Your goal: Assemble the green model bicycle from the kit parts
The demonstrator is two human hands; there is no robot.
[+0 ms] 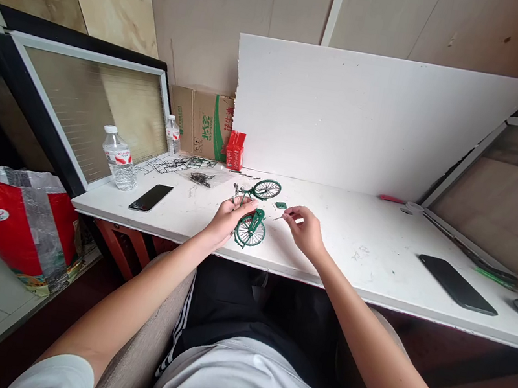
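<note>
The green model bike (257, 219) is at the front part of the table (355, 235), gripped by my L hand (229, 221), prob. so it stays steady. My R hand (303, 228) pinches a thin stick (277, 217), tip toward the bike. A small green piece (281, 205) lies near, w/in reach; black parts (201, 179) and phone (151, 197) are further left, prob. out of the way.

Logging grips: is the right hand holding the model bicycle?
No; the left hand holds the model bicycle, the right hand a thin rod.
</note>
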